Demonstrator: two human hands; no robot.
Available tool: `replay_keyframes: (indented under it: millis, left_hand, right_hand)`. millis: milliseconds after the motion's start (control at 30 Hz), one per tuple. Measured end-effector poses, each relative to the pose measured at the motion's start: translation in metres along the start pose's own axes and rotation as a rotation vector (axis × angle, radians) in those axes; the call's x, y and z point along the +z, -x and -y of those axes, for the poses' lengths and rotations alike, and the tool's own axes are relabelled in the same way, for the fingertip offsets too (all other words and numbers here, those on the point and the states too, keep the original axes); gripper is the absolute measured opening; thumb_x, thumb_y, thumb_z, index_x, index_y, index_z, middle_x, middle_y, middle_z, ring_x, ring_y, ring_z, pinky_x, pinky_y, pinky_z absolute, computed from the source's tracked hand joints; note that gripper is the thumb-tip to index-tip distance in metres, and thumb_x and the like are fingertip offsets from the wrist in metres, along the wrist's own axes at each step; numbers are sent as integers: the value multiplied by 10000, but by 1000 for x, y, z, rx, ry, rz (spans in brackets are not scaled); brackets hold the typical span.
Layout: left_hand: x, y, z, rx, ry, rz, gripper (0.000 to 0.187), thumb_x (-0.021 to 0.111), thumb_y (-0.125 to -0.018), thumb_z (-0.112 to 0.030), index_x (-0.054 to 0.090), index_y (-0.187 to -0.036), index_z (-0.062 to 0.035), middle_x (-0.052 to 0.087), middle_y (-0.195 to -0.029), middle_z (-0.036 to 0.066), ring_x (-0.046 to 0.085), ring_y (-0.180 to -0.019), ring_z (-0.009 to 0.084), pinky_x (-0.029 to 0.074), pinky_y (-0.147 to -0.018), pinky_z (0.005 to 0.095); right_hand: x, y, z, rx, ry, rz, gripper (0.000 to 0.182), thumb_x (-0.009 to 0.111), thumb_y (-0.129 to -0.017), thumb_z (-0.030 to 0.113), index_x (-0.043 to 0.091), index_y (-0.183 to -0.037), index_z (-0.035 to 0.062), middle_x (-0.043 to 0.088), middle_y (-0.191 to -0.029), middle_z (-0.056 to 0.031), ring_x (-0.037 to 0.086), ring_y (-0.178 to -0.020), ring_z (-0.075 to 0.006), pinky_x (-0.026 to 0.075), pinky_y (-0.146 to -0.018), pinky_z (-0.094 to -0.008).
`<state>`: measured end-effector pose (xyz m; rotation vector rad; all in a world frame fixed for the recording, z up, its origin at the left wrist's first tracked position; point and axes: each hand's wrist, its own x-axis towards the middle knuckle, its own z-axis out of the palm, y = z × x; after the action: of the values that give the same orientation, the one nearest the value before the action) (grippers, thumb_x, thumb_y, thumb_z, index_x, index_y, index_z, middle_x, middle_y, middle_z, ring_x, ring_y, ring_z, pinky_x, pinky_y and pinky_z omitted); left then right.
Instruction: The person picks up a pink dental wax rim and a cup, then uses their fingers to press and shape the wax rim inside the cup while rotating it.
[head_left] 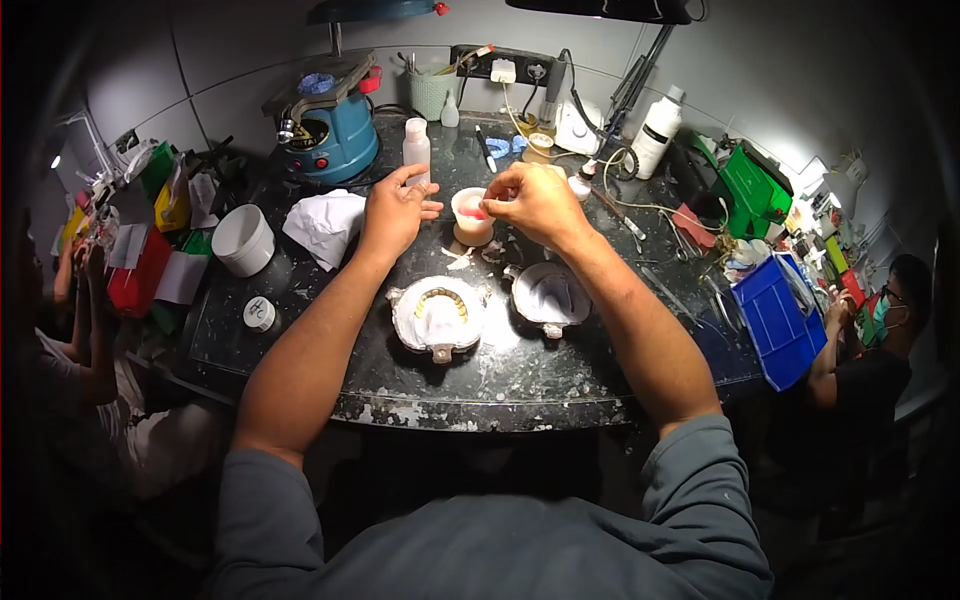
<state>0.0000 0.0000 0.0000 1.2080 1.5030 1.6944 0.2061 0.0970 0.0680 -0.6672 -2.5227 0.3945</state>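
My left hand [396,208] has its fingers apart, beside a small translucent bottle [415,146] and left of a small white cup [472,232]. Pinkish-red material [474,212] shows inside the cup. Over the cup's right rim my right hand [538,203] is closed in a pinch; what its fingertips hold is hidden. Nearer to me lie two halves of a dental flask: the left flask half [437,340] carries a yellowish arch-shaped row in white plaster, the right flask half [552,300] is filled with white plaster.
A blue machine [335,140] stands at back left, near crumpled white paper [322,226] and a white tub [243,242]. A white bottle [658,135], metal hand tools [672,290] and a blue tray [775,320] are at right. Other people sit at both sides.
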Motion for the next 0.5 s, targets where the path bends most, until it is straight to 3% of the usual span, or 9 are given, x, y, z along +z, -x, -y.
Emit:
replay_keyframes:
  millis: [67, 300, 367, 500]
  left_hand:
    - [4, 0, -1, -32, 41, -107, 411, 484, -1052, -116, 432, -1429, 39, 681, -1149, 276, 740, -892, 284, 611, -726, 318]
    - [3, 2, -9, -58, 42, -79, 307, 423, -1083, -162, 484, -1318, 27, 693, -1134, 266, 739, -899, 266, 607, -749, 318]
    - [3, 4, -10, -27, 24, -61, 279, 425, -1078, -146, 485, -1292, 24, 691, -1137, 270, 739, -895, 265, 607, -753, 320]
    - [4, 4, -10, -7, 44, -76, 265, 454, -1066, -111, 484, -1291, 25, 697, -1118, 261, 737, -892, 254, 608, -758, 315]
  right_hand:
    - [0, 1, 0, 18, -71, 0, 234, 788, -770, 326, 798, -839, 103, 757, -820, -85, 729, -821, -221, 534, -839, -351]
    - [6, -3, 0, -15, -35, -19, 216, 788, -773, 299, 790, -821, 89, 755, -810, -86, 728, -757, -217, 560, -763, -355]
    - [13, -6, -9, 37, -228, -9, 190, 772, -786, 255, 779, -829, 70, 741, -765, -80, 708, -699, -169, 552, -700, -319]
    - [5, -10, -17, 170, -334, -113, 192, 718, -810, 214, 744, -852, 29, 701, -715, -75, 645, -666, -92, 512, -649, -287]
